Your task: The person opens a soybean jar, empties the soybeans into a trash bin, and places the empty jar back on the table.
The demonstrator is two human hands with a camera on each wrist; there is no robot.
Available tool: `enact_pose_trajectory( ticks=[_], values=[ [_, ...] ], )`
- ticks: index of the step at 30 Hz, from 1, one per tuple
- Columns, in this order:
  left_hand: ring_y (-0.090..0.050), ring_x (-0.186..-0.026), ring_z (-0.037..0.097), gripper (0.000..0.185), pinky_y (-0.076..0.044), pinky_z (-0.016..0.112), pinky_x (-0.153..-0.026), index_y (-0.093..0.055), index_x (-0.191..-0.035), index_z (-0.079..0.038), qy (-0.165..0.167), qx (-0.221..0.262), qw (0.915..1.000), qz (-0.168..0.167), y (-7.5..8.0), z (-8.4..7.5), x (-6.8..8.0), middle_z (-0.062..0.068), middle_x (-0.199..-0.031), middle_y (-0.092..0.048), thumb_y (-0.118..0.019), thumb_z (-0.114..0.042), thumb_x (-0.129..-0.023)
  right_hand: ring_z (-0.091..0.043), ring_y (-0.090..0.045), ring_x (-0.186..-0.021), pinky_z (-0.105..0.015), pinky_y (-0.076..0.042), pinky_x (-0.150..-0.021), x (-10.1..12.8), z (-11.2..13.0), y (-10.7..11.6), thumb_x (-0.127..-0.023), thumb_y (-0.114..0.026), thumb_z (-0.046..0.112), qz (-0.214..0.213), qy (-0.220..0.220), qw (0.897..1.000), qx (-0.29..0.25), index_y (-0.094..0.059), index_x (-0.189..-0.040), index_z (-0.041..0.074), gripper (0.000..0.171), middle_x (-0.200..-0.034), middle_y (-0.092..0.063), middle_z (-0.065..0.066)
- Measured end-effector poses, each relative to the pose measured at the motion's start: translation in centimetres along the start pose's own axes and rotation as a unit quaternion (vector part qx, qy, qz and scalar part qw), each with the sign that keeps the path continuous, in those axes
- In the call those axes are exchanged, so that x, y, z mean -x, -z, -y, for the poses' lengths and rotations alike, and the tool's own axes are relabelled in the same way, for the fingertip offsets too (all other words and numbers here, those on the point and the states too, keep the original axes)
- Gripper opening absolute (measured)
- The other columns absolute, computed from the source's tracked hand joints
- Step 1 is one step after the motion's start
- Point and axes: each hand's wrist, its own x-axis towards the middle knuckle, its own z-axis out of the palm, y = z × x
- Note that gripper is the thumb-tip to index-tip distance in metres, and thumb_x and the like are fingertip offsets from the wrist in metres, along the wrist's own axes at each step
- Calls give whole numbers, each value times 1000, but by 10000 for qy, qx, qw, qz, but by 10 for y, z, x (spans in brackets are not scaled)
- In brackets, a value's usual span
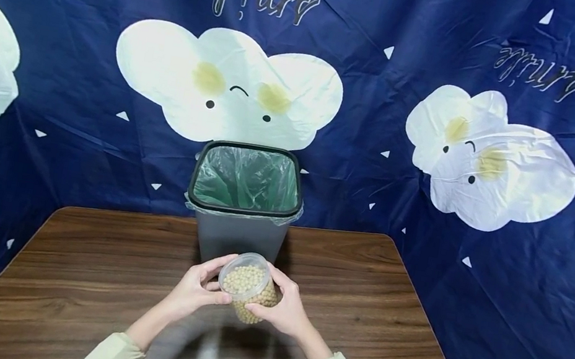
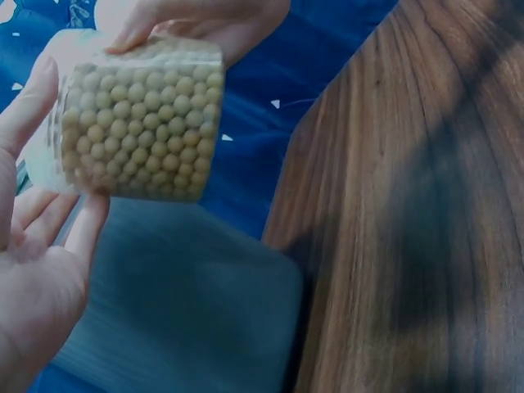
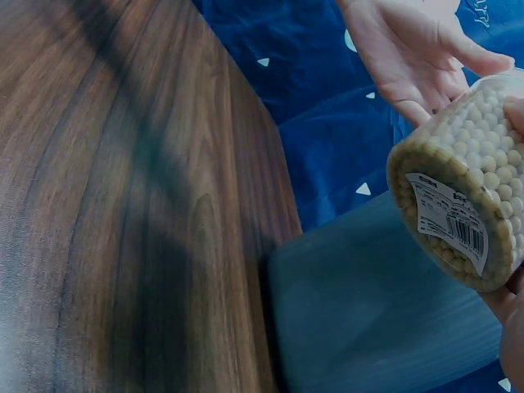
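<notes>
A clear plastic jar point(image 1: 261, 302) full of small beige balls is held above the table, tilted so its round lid point(image 1: 259, 258) faces up and to the left. My left hand point(image 1: 196, 285) grips the lid end, with the thumb on the near side and fingers on the far side. Around the jar's body, my right hand point(image 1: 287, 306) holds it with thumb in front and fingers behind. Beige balls show through the wall of the jar point(image 2: 143, 123) in the left wrist view. A white printed label point(image 3: 447, 219) with a barcode is on the jar's base in the right wrist view.
Just beyond the hands stands a grey bin point(image 1: 239, 236) with a black rim, lined with a clear plastic bag point(image 1: 248, 179). The brown wooden table point(image 1: 99, 263) lies beneath. A dark blue curtain point(image 1: 353, 190) with white clouds hangs behind and at the sides.
</notes>
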Motion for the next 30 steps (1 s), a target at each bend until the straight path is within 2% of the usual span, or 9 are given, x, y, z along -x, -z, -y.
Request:
enact_pose_trajectory(
  ticks=[4,6,9,13,15,17,20,26,30],
  values=[
    [-55,-104,6,68,-51,24,-77,-36,-129,16,-50,-111,9987,-496,-9,1,0,35,-126,-41,-70,10,-71,-29,-56,-103,-29,-47,-85,-1,3,0,-64,-77,2,-175,-184,9992,306,-46,-127,-9,72,-117,-56,-22],
    [-55,-102,5,67,-51,24,-77,-37,-128,16,-3,-181,9983,-556,-11,-2,1,30,-125,-45,-70,9,-71,-25,-56,-102,-29,-47,-85,0,3,2,-64,-77,3,-203,-271,9992,230,-46,-126,-9,71,-116,-57,-22],
    [-57,-101,7,61,-51,25,-77,-39,-126,17,2,-27,9997,-236,-7,-5,0,18,-121,-53,-68,8,-74,-16,-56,-101,-28,-46,-85,4,-3,6,-64,-76,0,-59,-282,9992,-295,-45,-125,-11,69,-114,-56,-26],
    [-59,-101,13,57,-52,28,-77,-38,-125,18,-118,518,9966,622,2,-9,-3,7,-119,-57,-66,7,-76,-9,-55,-99,-27,-46,-84,7,-15,14,-66,-74,-3,491,-268,9937,-967,-45,-125,-11,65,-110,-56,-29],
    [-60,-101,16,61,-52,29,-76,-36,-128,17,-108,740,9928,933,3,-10,-4,4,-122,-56,-68,5,-76,-8,-55,-99,-27,-46,-84,7,-18,17,-67,-72,-3,750,-310,9907,-1091,-45,-126,-10,65,-111,-56,-28],
    [-59,-102,17,66,-52,29,-76,-33,-130,16,-114,860,9907,1044,1,-9,-6,3,-125,-54,-69,3,-76,-8,-55,-99,-27,-47,-84,6,-13,20,-68,-72,-3,860,-286,9901,-1077,-44,-126,-10,65,-111,-56,-28],
    [-59,-103,15,68,-52,27,-76,-30,-129,19,-200,885,9930,753,-5,-9,-6,1,-124,-55,-69,4,-75,-11,-55,-101,-28,-46,-86,4,-1,21,-66,-73,-3,656,-176,9940,-863,-44,-125,-12,67,-111,-55,-30],
    [-57,-103,7,66,-51,24,-76,-32,-125,24,-298,450,9978,-380,-21,-11,-4,-5,-120,-57,-69,10,-71,-13,-54,-103,-27,-46,-86,4,0,16,-63,-76,-4,38,-164,9989,-448,-43,-125,-11,71,-113,-56,-27],
    [-57,-103,7,61,-51,23,-76,-35,-125,21,-13,479,9983,-347,-17,-15,-2,-5,-118,-58,-67,7,-75,-9,-55,-99,-26,-47,-84,5,-16,16,-67,-76,4,120,-213,9958,-885,-44,-126,-9,68,-110,-57,-26]
  ],
)
